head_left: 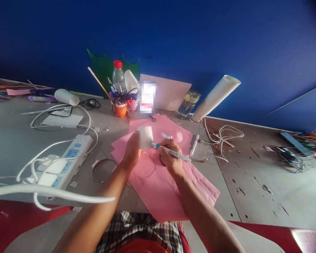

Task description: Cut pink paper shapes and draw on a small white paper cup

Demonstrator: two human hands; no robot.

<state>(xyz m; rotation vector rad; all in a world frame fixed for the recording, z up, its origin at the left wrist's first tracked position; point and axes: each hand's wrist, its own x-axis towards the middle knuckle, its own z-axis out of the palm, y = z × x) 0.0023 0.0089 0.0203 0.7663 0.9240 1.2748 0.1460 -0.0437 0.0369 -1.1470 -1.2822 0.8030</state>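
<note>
In the middle of the head view, my left hand is closed around the side of a white paper cup, held over sheets of pink paper. My right hand grips a white marker pen with a blue-green tip end. The tip is at the cup's lower right side; whether it touches I cannot tell. A pale cap-like piece lies on the pink paper just beyond my right hand. To the right of the paper lies another white marker.
At the left are a white power strip with looping cables and a roll of tape. Behind stand an orange pot of tools, a plastic bottle, a bright phone screen, a glass jar and a leaning cup stack.
</note>
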